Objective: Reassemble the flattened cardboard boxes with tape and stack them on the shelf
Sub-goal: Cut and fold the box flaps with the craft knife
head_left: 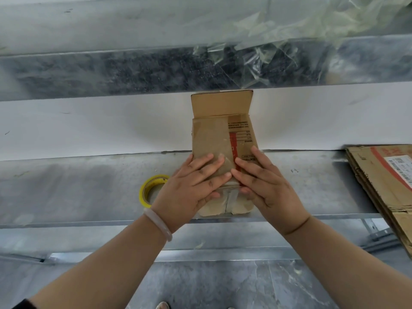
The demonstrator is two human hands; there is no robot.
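Head view, mid-frame: left hand (196, 182) and right hand (266, 185) press the box (211, 134), each grip open and flat; best smooth the tape (228, 198) firmly outward.

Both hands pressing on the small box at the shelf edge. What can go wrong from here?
1. The box ends right at the front edge of the shelf; the push from the left hand and right hand may slide it off.
2. Its far flap stands open, so the box may fold flat again.
3. The tape roll lies right beside the left wrist and could get knocked away.
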